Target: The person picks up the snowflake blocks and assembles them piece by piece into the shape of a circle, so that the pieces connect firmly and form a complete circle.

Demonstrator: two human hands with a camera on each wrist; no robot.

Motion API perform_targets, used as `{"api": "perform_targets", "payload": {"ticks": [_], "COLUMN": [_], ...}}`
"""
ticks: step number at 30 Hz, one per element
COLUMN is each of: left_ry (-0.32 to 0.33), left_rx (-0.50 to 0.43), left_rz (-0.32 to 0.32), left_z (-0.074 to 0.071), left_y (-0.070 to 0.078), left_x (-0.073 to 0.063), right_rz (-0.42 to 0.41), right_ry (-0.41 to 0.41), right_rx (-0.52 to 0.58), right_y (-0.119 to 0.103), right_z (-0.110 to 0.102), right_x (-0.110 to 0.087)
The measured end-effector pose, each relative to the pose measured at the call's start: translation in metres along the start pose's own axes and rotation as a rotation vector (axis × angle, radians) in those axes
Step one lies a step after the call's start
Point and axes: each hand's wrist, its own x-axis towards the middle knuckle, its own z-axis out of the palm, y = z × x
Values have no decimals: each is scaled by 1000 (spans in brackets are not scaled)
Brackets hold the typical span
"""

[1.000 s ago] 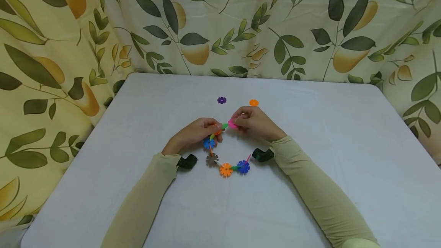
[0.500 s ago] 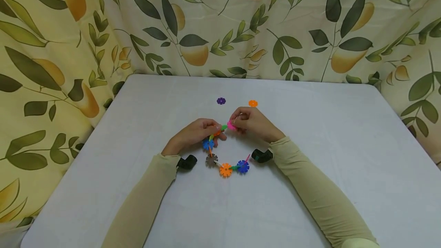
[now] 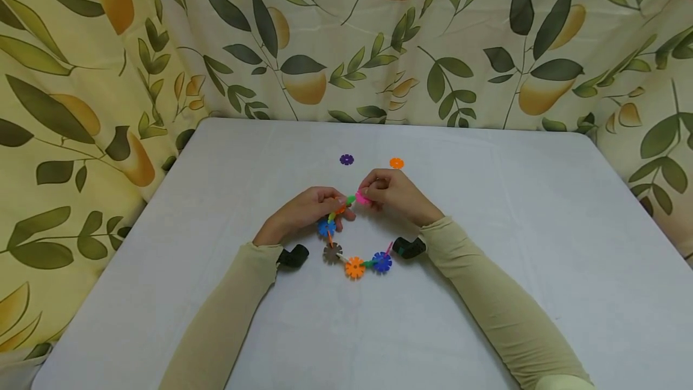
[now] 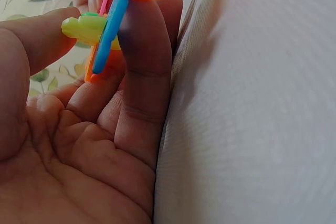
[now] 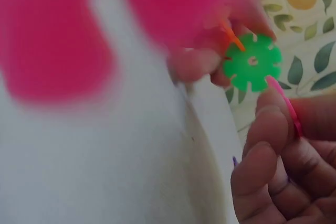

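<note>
Slotted, flower-shaped plastic discs are joined edge to edge in an open curve. My left hand point(image 3: 308, 206) pinches the chain's upper end at an orange disc point(image 3: 340, 209), its thumb on a yellow-green disc point(image 4: 86, 29) in the left wrist view. My right hand point(image 3: 400, 194) pinches a pink disc point(image 3: 363, 198) between thumb and fingers. That pink disc's edge meets a slot of the green disc point(image 5: 252, 66). Lower along the chain come a light blue disc point(image 3: 326, 228), a grey-brown disc point(image 3: 332, 252), an orange disc point(image 3: 355, 268) and a dark blue disc point(image 3: 382, 262). Another pink disc point(image 3: 389, 247) stands edge-on at the lower end.
A loose purple disc point(image 3: 346, 159) and a loose orange disc point(image 3: 397, 163) lie beyond the hands on the white-covered table point(image 3: 487, 197). Black wrist cameras hang below both sleeves, the right one point(image 3: 409, 248) close to the chain's lower end. A leaf-patterned curtain point(image 3: 379, 47) borders the table.
My right hand has shifted slightly left and down with the pink disc, toward the green one. A lower finger of my left hand has stretched out a little to the right.
</note>
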Motion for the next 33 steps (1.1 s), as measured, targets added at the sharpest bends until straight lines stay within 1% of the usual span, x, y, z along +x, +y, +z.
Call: {"api": "perform_targets", "payload": {"ticks": [6,9,18,23,27,30,33], "left_ry": [-5,-4,-1,4,-14,-41,-68], "left_rx": [-34,-25,38,41,32,40,46], "left_rz": [24,26,32,49,66,71,72], "left_z": [0,0,0,-1,-3,-4,-5], "left_y": [-3,-4,-1,-2,-3,-4,-4], "left_x": [2,2,-1,-2,-2,0,2], "right_rz": [41,47,12,-41,-66,-54,-36], "right_ry": [41,45,45,42,31,25,51], "right_rx": [12,-5,-20,-99,-160,-184,-194], "right_y": [1,-1,-4,-7,-12,-13,-12], "right_z": [8,11,18,24,22,15,5], "right_x": [0,-1,-3,-2,1,6,11]}}
